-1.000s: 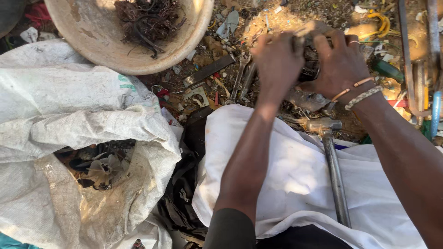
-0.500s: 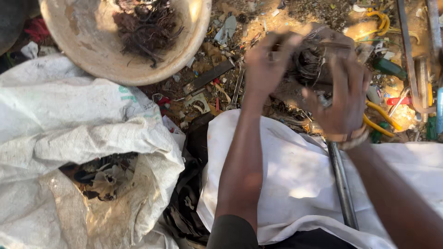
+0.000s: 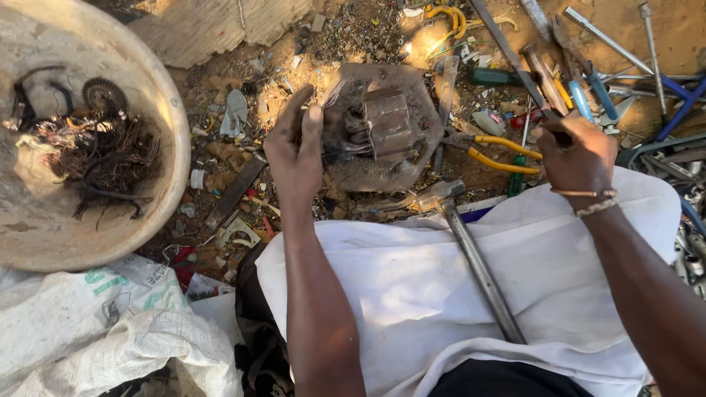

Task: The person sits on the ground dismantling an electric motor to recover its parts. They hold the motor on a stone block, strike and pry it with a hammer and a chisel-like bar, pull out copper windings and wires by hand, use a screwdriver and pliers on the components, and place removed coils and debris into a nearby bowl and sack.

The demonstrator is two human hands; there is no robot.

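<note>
A: Head view, item one: your left hand, fingers pressed together around the edge of the motor stator, thumb up. The stator sits tilted above the dirt ground, just beyond the white cloth on your lap, its copper windings bunched toward your palm.

B: Risk there?

A: You hold it by one edge only. It looks heavy for that grip; if it twists, it may drop onto the hammer lying across the cloth, or onto your legs. The cut wire ends could also scratch your fingers.

B: Item two?

A: Your right hand, well apart from the stator, reaching into the heap of tools. Fingers curled down over something; whether they grip a handle I cannot tell. The yellow-handled pliers lie just beside it.

B: Risk?

A: Screwdriver tips and bare rods cross there. Groping without looking, you could jab your hand or drag loose a neighbouring tool.

B: Item three?

A: Round basin at your left, holding stripped wire scraps; white sacks below it. The basin stands apart from the stator, so anything tossed that way might land in the dirt.
</note>
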